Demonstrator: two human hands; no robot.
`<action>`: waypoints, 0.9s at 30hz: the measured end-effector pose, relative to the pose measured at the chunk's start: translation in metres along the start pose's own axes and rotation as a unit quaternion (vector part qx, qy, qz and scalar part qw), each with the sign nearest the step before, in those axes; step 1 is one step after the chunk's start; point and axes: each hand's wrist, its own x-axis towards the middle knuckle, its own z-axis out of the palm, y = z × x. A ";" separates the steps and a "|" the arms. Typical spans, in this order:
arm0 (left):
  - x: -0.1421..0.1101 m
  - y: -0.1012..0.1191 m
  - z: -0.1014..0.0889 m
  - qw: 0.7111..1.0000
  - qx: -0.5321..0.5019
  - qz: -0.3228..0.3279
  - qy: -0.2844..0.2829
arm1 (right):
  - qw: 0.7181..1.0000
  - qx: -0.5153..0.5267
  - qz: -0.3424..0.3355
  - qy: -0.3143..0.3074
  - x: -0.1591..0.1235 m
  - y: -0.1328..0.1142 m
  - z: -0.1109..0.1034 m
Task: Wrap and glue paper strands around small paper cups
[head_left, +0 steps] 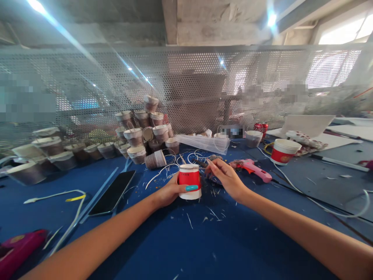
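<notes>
My left hand (170, 190) is wrapped round a red and white paper cup (189, 181), the thumb lying across its front. The cup stands about upright, its mouth up, low over the blue table (186, 241). Just to its right, the fingers of my right hand (223, 175) are closed on a slim dark tool (200, 162). That tool points left toward the cup's rim; its kind is hard to make out. White scraps and curled white cord (163, 170) lie around and behind the cup.
A pink glue gun (256, 170) lies right of my right hand, its cord trailing right. Farther right stands another red and white cup (284, 151). Left are a black phone (113, 192) and a magenta tool (21, 249). Stacked grey-brown cups (136, 153) stand before a perforated screen (192, 85).
</notes>
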 end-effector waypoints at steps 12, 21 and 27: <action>0.004 0.006 0.003 0.996 -0.053 0.022 0.073 | 0.998 -0.055 0.006 -0.025 0.002 0.013 -0.006; 0.004 0.005 -0.008 0.993 -0.104 0.042 0.029 | 0.974 -0.222 -0.004 -0.032 0.012 0.008 -0.014; -0.001 0.013 -0.014 0.980 -0.179 0.005 -0.088 | 0.939 -0.336 0.041 -0.067 0.060 0.004 -0.028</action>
